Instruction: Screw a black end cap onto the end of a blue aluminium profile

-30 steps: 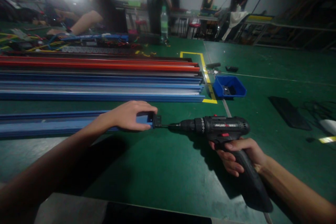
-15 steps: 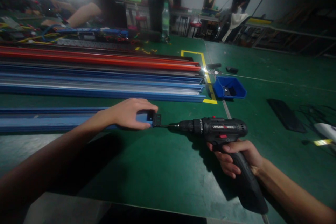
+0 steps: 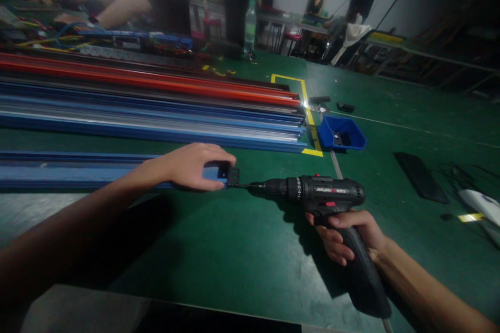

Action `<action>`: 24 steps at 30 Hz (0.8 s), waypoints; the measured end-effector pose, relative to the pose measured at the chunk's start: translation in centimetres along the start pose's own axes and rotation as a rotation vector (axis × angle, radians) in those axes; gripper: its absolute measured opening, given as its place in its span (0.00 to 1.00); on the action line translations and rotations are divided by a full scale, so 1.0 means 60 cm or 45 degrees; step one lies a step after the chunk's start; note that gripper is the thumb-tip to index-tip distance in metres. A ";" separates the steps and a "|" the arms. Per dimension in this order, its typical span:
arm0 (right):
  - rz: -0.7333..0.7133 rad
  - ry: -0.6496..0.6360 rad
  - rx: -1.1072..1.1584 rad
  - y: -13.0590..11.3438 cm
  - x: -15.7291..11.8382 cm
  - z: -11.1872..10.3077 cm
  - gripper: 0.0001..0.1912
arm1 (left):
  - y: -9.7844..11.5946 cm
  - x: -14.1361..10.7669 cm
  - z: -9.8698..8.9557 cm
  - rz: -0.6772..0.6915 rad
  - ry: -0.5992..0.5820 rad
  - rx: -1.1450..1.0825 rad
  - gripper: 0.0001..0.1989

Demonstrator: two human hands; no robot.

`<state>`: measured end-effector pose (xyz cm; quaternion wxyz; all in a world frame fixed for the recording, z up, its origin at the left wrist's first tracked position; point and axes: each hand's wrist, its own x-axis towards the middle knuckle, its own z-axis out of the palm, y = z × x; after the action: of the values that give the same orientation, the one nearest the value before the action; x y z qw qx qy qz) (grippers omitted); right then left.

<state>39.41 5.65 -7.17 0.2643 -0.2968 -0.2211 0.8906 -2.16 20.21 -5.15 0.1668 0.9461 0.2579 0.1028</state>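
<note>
My left hand is closed around the right end of a long blue metal profile lying on the green table. A small black end cap sits at that end, between thumb and fingers. In my right hand is a black cordless drill, held by its handle with the fingers wrapped round the grip. The drill points left, and its long thin bit reaches the end cap. Exactly where the tip meets the cap is too small to make out.
Several blue profiles and red profiles lie behind my left hand. A blue bin with small dark parts stands beyond the drill. A dark flat object lies right. A bottle and another person's arm are farther back.
The view has shifted slightly. Both hands keep their grips, and the drill bit stays at the end cap with no clear movement between them.
</note>
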 end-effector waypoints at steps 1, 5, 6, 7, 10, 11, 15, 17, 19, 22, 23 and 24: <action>0.001 -0.009 -0.001 0.000 0.001 0.000 0.16 | 0.000 0.000 0.000 -0.001 0.000 0.000 0.26; 0.011 -0.050 -0.006 -0.003 0.004 -0.003 0.16 | 0.003 0.002 -0.003 -0.006 -0.006 0.010 0.25; 0.011 -0.056 -0.011 -0.004 0.005 -0.004 0.16 | 0.003 0.002 -0.004 -0.006 -0.006 0.012 0.26; 0.011 -0.063 -0.018 -0.006 0.006 -0.006 0.16 | 0.003 0.003 -0.004 -0.007 -0.008 0.012 0.26; 0.023 -0.090 -0.021 -0.011 0.011 -0.010 0.18 | 0.002 0.006 -0.003 -0.014 -0.012 -0.002 0.24; 0.026 -0.098 -0.013 -0.012 0.012 -0.011 0.19 | 0.001 0.008 -0.002 -0.025 -0.016 -0.015 0.21; 0.038 -0.121 0.007 -0.018 0.017 -0.017 0.21 | -0.005 0.022 0.002 -0.089 -0.028 -0.117 0.20; 0.050 -0.132 -0.014 -0.021 0.019 -0.020 0.20 | -0.009 0.032 0.001 -0.075 -0.028 -0.192 0.21; 0.055 -0.122 -0.052 -0.026 0.019 -0.020 0.20 | -0.012 0.043 -0.004 -0.033 -0.048 -0.248 0.21; 0.047 -0.077 -0.116 -0.037 0.016 -0.012 0.20 | -0.011 0.057 -0.012 0.007 -0.126 -0.249 0.19; 0.044 -0.067 -0.133 -0.042 0.014 -0.008 0.20 | -0.010 0.061 -0.014 0.022 -0.137 -0.231 0.19; 0.047 -0.056 -0.148 -0.048 0.012 -0.004 0.20 | -0.009 0.064 -0.013 0.045 -0.129 -0.207 0.19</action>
<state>40.03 8.30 -6.05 0.2252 -0.2959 -0.2727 0.8873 0.63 22.85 -4.20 0.2542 0.9378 0.2231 0.0783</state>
